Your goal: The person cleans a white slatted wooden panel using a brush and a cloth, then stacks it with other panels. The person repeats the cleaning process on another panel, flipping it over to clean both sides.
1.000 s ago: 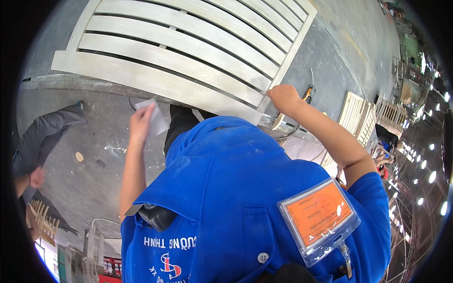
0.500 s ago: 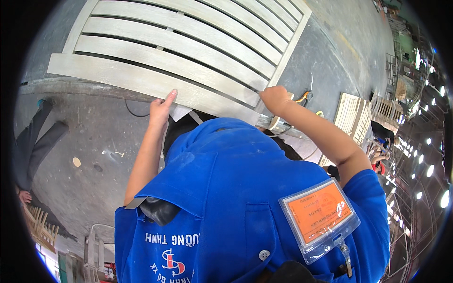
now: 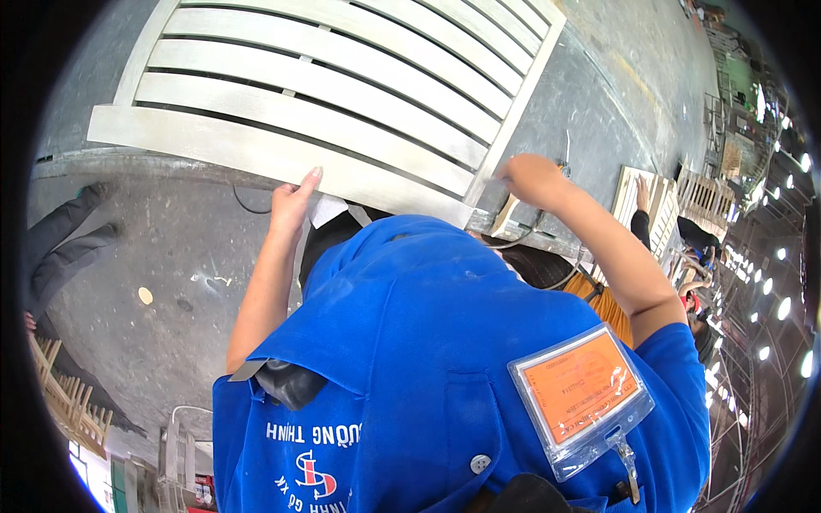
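Note:
A pale whitewashed slatted wooden panel (image 3: 256,137) lies on the grey work surface in front of me. My left hand (image 3: 293,201) grips its near edge, thumb on top and the other fingers curled below. Just off the panel's right near corner, my right hand (image 3: 534,181) is closed in the air. A small blurred greyish thing seems to stick out from its fingertips toward the panel, too smeared to name. White paper or cloth (image 3: 327,210) shows under the near edge beside my left hand.
A pale wooden piece (image 3: 506,215) and a grey cord (image 3: 560,278) lie right of my body. Other slatted panels (image 3: 629,192) stand farther right, with another person's arm (image 3: 640,218) over one. A person's dark-trousered legs (image 3: 64,235) are at the left.
My right hand has lifted off the panel's right edge and moved slightly right, now covering most of the orange-handled pliers. My left hand keeps its grip. Another person's arm has appeared at right.

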Tool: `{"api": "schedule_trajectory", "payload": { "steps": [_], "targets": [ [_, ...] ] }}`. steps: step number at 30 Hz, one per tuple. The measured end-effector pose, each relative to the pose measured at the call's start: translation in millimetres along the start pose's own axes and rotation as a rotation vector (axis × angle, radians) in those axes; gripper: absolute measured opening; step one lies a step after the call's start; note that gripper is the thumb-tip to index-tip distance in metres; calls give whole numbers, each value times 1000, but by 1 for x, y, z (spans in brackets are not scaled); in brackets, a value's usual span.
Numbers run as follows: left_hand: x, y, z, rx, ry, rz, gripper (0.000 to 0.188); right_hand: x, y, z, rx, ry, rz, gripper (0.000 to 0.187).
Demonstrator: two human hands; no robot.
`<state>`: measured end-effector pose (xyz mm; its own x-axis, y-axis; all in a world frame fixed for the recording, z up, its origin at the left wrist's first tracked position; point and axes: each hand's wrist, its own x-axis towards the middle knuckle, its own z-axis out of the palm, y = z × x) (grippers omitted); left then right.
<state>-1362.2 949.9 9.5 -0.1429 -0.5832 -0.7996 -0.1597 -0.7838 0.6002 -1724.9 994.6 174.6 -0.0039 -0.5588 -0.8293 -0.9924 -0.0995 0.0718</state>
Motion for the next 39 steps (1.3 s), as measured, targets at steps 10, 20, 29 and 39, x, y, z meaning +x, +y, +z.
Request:
{"api": "schedule_trajectory", "payload": {
  "steps": [10, 20, 29, 39],
  "targets": [
    [1, -2, -1, -17, -9, 30, 47, -9, -36, 41, 38, 208, -331, 35],
    [2, -6, 2, -45, 33, 79, 52, -14, -13, 84, 74, 315, -387, 41],
    [0, -5, 2, -61, 51, 69, 54, 6, -61, 70, -79, 123, -200, 25],
    [0, -1, -1, 8, 25, 46, 57, 3, -70, 55, -99, 26, -149, 13]
  ]
}}
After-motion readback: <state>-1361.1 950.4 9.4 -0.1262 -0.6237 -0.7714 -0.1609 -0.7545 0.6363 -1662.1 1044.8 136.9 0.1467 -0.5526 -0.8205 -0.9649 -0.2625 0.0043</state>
